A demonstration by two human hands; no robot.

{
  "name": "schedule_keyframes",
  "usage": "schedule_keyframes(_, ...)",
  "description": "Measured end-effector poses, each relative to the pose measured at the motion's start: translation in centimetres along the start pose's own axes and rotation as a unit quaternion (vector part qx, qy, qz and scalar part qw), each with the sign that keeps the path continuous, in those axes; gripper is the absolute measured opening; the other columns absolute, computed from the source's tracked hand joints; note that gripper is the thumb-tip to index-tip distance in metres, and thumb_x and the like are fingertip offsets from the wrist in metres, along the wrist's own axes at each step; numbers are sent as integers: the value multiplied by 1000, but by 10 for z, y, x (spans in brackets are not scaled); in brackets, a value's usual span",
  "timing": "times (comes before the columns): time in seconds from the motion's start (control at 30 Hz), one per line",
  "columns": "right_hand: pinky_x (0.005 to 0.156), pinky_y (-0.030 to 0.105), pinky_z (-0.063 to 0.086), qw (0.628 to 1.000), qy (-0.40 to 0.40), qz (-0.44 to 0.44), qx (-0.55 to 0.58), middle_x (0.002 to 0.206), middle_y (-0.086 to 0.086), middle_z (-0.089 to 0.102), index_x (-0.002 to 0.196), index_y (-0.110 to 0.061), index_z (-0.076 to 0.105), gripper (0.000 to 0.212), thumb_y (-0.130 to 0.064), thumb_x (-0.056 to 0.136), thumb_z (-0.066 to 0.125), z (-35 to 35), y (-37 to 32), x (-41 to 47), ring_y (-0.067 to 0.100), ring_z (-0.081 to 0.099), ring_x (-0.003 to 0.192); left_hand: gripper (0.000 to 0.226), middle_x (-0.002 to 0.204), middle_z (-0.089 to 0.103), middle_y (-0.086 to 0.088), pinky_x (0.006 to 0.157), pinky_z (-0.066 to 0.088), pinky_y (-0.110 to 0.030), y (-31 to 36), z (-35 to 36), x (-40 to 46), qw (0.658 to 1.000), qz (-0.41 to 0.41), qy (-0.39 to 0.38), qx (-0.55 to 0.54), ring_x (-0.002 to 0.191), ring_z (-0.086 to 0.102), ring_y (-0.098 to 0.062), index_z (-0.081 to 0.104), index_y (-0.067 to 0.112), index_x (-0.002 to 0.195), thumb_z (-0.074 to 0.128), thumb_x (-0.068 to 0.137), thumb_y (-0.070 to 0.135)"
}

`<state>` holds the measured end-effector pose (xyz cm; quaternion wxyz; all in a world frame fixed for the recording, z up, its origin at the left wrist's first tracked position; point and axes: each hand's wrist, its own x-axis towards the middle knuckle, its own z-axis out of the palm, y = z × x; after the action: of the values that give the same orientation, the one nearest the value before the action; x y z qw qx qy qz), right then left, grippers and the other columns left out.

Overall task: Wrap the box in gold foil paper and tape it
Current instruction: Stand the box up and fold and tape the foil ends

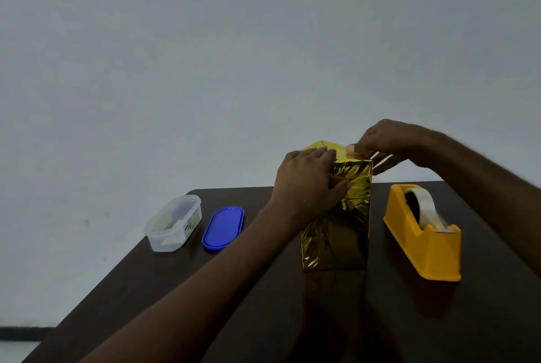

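Standing upright on the dark table (409, 318), long axis vertical, the box (339, 216) wears crinkled shiny gold foil, left hand (307, 184) gripping its upper near face with fingers over the top edge, right hand (386, 143) pressing its thumb onto the top, tape dispenser (424, 233) below that hand.

Two bare forearms are showing, with no sleeves, watches, rings or bands on them. The left hand (307, 184) and the right hand (389, 140) are wearing no gloves; a pale thumbnail is showing on the right one.
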<state>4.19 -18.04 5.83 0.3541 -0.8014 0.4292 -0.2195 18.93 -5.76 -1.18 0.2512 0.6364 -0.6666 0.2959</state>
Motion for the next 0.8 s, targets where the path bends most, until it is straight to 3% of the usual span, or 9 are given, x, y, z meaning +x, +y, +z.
schedule_keyframes(0.17, 68, 36, 56, 989, -28, 3, 147, 105, 20, 68, 112, -2, 64, 40, -34, 89, 68, 9, 4, 1, 29, 68, 85, 61, 134, 59, -4, 104, 36, -37, 2, -2, -1, 1000, -3, 4, 0, 123, 53, -22, 54, 12, 133, 58, 88, 53)
schedule_keyframes(0.27, 63, 32, 53, 993, -28, 22, 114, 101, 18, 71, 114, -4, 63, 44, -36, 86, 72, 24, 4, 2, 27, 69, 81, 60, 133, 59, -6, 104, 37, -36, 3, -3, -2, 1000, -8, 4, -7, 124, 53, -23, 56, 10, 131, 59, 87, 51)
schedule_keyframes(0.43, 53, 29, 49, 994, 27, 17, 103, 90, 16, 67, 109, -5, 61, 32, -30, 90, 68, 31, 1, 2, 24, 65, 68, 60, 130, 61, -7, 100, 41, -35, 4, -4, -1, 1000, -19, 3, -1, 121, 55, -24, 57, 8, 127, 60, 86, 51)
schedule_keyframes(0.63, 62, 32, 52, 994, -20, 5, 103, 99, 16, 67, 112, -7, 61, 43, -46, 94, 57, 30, 3, 0, 27, 66, 81, 57, 125, 63, -6, 98, 41, -35, 3, -2, -2, 1000, -18, 2, 3, 116, 57, -24, 58, 9, 124, 60, 86, 52)
schedule_keyframes(0.8, 63, 35, 55, 994, -13, 15, 110, 89, 16, 67, 113, 2, 60, 37, -32, 98, 57, 28, 5, 0, 26, 67, 73, 57, 126, 62, -7, 101, 39, -36, 4, -1, -1, 1000, -17, -3, 1, 119, 55, -24, 59, 8, 123, 60, 85, 51)
